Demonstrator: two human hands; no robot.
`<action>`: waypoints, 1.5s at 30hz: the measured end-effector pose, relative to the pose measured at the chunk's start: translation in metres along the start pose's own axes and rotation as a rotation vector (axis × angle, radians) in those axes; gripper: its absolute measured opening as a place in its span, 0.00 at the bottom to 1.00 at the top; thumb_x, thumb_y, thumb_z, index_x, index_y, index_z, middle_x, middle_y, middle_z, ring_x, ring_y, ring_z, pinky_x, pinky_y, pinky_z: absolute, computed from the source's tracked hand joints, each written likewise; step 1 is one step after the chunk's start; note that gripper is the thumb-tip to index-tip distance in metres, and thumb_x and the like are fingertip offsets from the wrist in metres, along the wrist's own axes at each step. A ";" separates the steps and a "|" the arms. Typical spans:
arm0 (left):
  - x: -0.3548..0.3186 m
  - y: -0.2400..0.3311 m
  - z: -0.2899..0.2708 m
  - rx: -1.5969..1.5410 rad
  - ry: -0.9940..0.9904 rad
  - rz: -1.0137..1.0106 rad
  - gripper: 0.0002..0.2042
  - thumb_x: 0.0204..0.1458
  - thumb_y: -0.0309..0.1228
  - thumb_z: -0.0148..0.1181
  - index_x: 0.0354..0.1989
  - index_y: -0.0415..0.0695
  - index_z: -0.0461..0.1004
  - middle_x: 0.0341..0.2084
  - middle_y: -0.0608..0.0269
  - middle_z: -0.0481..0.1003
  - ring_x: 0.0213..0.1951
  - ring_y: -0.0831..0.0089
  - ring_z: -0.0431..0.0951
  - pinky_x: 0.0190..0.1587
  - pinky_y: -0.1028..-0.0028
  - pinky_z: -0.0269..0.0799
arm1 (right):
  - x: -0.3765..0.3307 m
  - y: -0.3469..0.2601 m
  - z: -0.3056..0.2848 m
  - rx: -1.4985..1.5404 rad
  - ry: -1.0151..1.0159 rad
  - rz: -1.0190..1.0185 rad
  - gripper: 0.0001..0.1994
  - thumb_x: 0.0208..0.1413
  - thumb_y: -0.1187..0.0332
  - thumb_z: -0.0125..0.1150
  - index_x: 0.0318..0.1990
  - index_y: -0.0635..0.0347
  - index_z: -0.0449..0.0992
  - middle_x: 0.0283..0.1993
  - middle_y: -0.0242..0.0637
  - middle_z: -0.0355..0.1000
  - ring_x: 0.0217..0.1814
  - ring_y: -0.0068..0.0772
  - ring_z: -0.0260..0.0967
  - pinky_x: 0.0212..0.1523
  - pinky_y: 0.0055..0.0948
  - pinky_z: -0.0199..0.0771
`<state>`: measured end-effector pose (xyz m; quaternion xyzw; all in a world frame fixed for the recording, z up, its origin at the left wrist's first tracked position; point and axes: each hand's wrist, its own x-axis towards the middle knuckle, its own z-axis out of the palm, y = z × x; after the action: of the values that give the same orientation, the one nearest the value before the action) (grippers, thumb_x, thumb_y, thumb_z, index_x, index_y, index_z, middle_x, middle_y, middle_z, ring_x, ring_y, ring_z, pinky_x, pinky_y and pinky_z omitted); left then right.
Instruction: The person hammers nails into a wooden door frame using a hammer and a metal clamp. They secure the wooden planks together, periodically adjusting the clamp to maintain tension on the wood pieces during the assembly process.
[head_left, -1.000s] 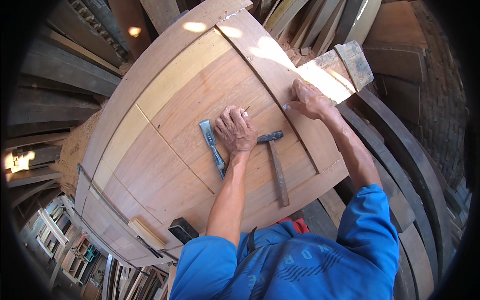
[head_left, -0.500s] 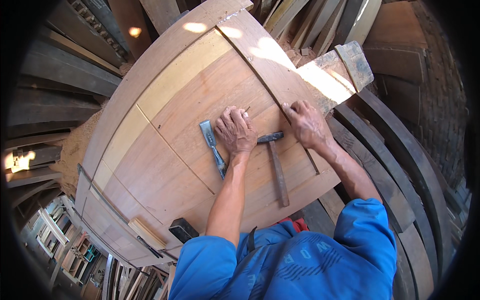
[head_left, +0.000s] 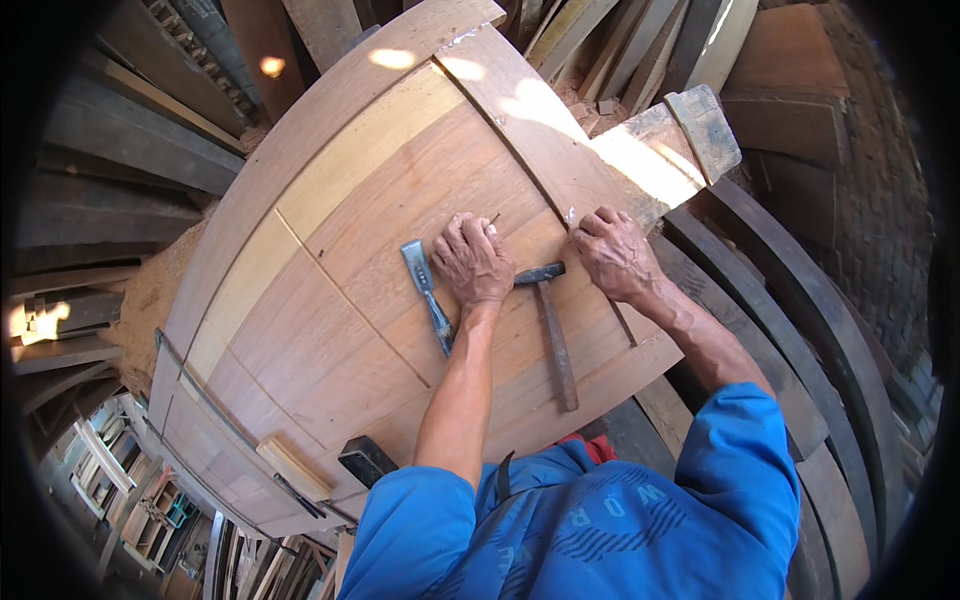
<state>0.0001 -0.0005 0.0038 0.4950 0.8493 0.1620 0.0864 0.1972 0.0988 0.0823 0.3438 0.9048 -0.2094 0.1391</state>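
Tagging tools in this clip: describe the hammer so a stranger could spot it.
On the large wooden panel, look right of the left hand. The hammer lies there, its dark crosswise head and brown handle unlike the blue-grey chisel left of that hand.

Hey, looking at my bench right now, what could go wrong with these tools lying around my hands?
The chisel lies close beside your left hand, so a sideways slip might bring your fingers against its blade.

The hammer lies between that hand and your right hand, its handle pointing toward the near edge of the wooden panel; a careless sweep could knock it off or dent the wood.
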 end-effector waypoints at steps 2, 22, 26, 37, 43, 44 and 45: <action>0.000 -0.003 0.002 0.009 -0.006 0.004 0.14 0.59 0.37 0.56 0.51 0.48 0.68 0.54 0.54 0.69 0.53 0.50 0.67 0.55 0.49 0.62 | -0.002 0.003 -0.004 0.065 0.006 0.042 0.21 0.53 0.74 0.57 0.56 0.65 0.76 0.49 0.42 0.71 0.54 0.45 0.69 0.55 0.42 0.72; -0.002 -0.003 0.002 0.031 0.089 0.055 0.09 0.61 0.38 0.54 0.45 0.50 0.71 0.53 0.58 0.71 0.50 0.54 0.70 0.51 0.53 0.65 | -0.065 -0.071 0.045 0.595 -0.040 0.363 0.11 0.56 0.66 0.63 0.44 0.60 0.77 0.49 0.50 0.71 0.51 0.56 0.71 0.51 0.49 0.72; -0.003 -0.001 -0.002 -0.007 0.064 0.059 0.08 0.60 0.37 0.55 0.45 0.51 0.71 0.52 0.59 0.72 0.51 0.55 0.70 0.51 0.54 0.65 | -0.114 -0.123 0.083 0.580 0.071 0.510 0.21 0.57 0.60 0.67 0.52 0.64 0.71 0.45 0.56 0.71 0.47 0.61 0.72 0.48 0.51 0.72; -0.013 -0.045 -0.059 -0.389 0.287 0.097 0.08 0.63 0.33 0.53 0.45 0.43 0.69 0.50 0.50 0.72 0.54 0.50 0.69 0.57 0.50 0.62 | -0.109 -0.126 0.083 0.908 0.252 0.624 0.18 0.59 0.69 0.59 0.54 0.67 0.67 0.39 0.56 0.71 0.44 0.56 0.73 0.45 0.50 0.71; -0.029 -0.124 -0.059 -0.355 0.142 0.060 0.06 0.60 0.27 0.55 0.43 0.44 0.69 0.57 0.40 0.70 0.58 0.44 0.67 0.61 0.47 0.60 | -0.034 -0.116 0.092 0.834 0.451 0.365 0.09 0.61 0.68 0.61 0.41 0.65 0.71 0.26 0.36 0.69 0.27 0.30 0.68 0.30 0.34 0.70; -0.034 -0.129 -0.053 -0.371 0.136 0.087 0.05 0.60 0.27 0.55 0.43 0.44 0.69 0.55 0.41 0.71 0.57 0.44 0.68 0.61 0.47 0.60 | -0.020 -0.118 0.091 0.896 0.438 0.353 0.11 0.62 0.67 0.61 0.43 0.66 0.71 0.28 0.40 0.69 0.28 0.34 0.68 0.32 0.37 0.71; -0.037 -0.119 -0.056 -0.400 0.121 0.116 0.05 0.60 0.27 0.56 0.42 0.43 0.70 0.54 0.41 0.71 0.56 0.45 0.69 0.61 0.48 0.60 | -0.010 -0.116 0.092 0.951 0.427 0.355 0.12 0.62 0.66 0.61 0.44 0.66 0.70 0.29 0.43 0.70 0.29 0.38 0.69 0.34 0.40 0.71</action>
<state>-0.0949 -0.0979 0.0127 0.5056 0.7739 0.3614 0.1222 0.1356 -0.0290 0.0383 0.5507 0.6469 -0.4940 -0.1848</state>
